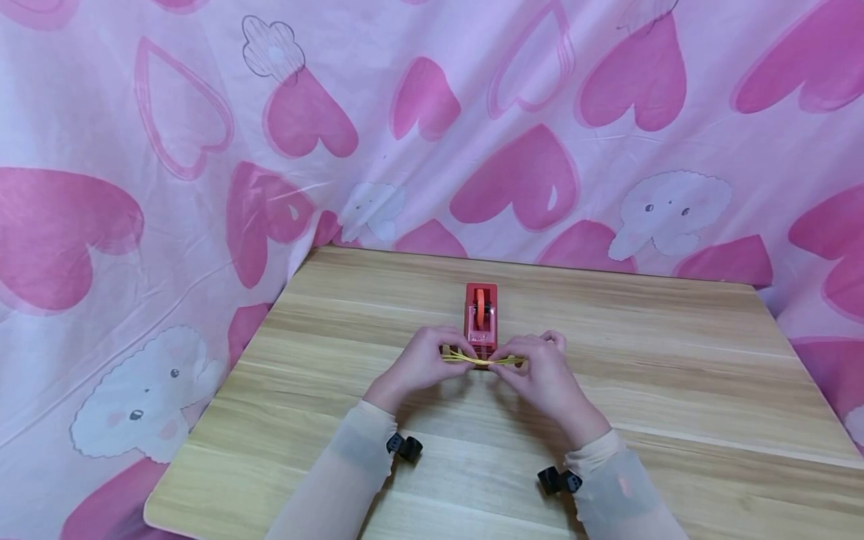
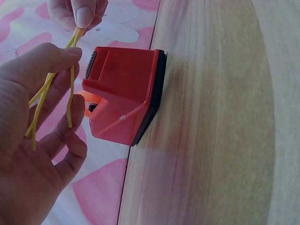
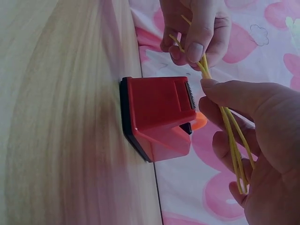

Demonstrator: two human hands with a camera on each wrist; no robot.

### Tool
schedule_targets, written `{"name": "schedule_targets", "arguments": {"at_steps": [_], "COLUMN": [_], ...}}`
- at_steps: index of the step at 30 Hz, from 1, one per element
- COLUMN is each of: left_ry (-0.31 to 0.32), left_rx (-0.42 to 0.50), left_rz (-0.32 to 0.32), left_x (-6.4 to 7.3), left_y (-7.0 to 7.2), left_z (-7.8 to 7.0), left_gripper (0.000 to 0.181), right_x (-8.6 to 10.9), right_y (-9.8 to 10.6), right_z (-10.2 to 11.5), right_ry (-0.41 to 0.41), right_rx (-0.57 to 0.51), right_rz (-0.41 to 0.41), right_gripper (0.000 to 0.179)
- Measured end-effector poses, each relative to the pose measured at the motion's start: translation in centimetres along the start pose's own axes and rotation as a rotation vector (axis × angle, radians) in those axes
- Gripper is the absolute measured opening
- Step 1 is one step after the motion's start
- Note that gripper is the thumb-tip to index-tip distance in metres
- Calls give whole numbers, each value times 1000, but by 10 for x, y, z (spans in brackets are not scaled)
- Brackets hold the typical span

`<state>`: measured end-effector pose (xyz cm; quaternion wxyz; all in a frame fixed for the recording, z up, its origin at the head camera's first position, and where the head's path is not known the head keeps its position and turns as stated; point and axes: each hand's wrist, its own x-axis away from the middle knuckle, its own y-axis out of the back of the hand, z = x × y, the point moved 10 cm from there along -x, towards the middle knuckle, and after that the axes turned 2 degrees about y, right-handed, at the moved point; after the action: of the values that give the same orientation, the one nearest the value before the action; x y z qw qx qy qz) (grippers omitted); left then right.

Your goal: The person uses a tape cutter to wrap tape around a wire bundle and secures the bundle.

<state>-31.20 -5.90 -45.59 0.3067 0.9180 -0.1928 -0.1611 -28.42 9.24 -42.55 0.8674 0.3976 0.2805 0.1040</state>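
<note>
In the head view a bundle of thin yellow strands [image 1: 454, 358] stretches sideways between both hands. My left hand [image 1: 424, 362] pinches one side of it between thumb and index finger. Close beside it, my right hand [image 1: 545, 369] pinches the other side the same way. Loose ends of the strands [image 2: 71, 103] hang past the left fingers in the left wrist view. In the right wrist view the strands [image 3: 230, 133] run along the right palm and bend into a loop at the bottom. Just beyond the fingertips stands a red tape dispenser [image 1: 472, 330] with a serrated cutter [image 3: 190, 96].
The dispenser has a black base [image 2: 158, 89] and an orange roll [image 1: 481, 309], and it stands on a wood-grain table [image 1: 648, 345]. Behind and left of the table hangs a pink curtain [image 1: 378, 45] with hearts. Each wrist carries a small black camera [image 1: 409, 448].
</note>
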Motion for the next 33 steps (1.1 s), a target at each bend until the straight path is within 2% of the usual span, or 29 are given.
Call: {"name": "schedule_targets", "arguments": {"at_steps": [6, 13, 21, 27, 33], "left_ry": [-8, -33, -114, -134, -131], "left_rx": [1, -33, -187, -221, -232], "left_rz": [-15, -21, -62, -73, -70], "left_x": [1, 3, 6, 7, 6], "left_y": [2, 3, 6, 7, 7], "left_z": [-1, -4, -15, -20, -19], "left_gripper": [15, 14, 16, 17, 16], "right_x": [-1, -4, -6, -5, -6], "right_y": [0, -5, -13, -14, -15], "right_z": [-3, -14, -18, -18, -17], "right_ry": [-26, -106, -140, -152, -158], "right_rx": [-3, -46, -73, -85, -90], "right_rz": [19, 111, 240, 246, 219], "right_gripper": [15, 21, 13, 6, 8]}}
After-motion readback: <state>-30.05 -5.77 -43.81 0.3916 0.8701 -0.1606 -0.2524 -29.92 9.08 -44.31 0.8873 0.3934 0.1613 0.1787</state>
